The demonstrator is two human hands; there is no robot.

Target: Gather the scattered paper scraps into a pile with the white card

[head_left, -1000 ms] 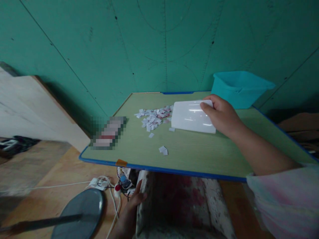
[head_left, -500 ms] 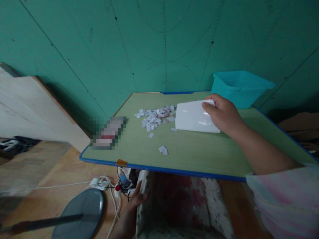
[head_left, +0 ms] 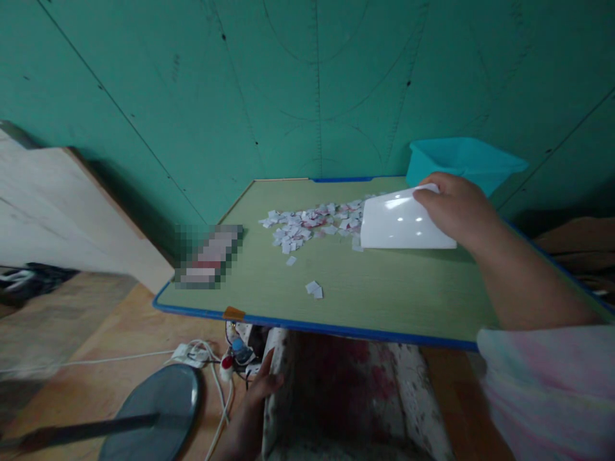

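Note:
My right hand [head_left: 461, 208] pinches the upper right corner of a glossy white plastic sheet [head_left: 403, 224], tilted over the table. The sheet's left edge meets a spread of small paper-like pieces [head_left: 307, 224], whitish with some reddish ones. Whatever lies behind the sheet is hidden. Two or so loose pieces [head_left: 314, 289] sit nearer the front edge. Below the table, my left hand [head_left: 264, 387] is closed on the left side wall of a white, red-stained bin [head_left: 276, 410]; part of its fingers are out of sight.
The green tabletop [head_left: 384, 294] has a blue rim. A turquoise basin [head_left: 461, 160] stands at its back right, against the green wall [head_left: 317, 83]. A blurred-out flat object [head_left: 211, 256] lies at left. On the floor are a power strip [head_left: 189, 355], cables and a round grey base [head_left: 154, 410].
My right hand has moved right with the white sheet, and more small pieces now show left of its edge. My left hand stays in place.

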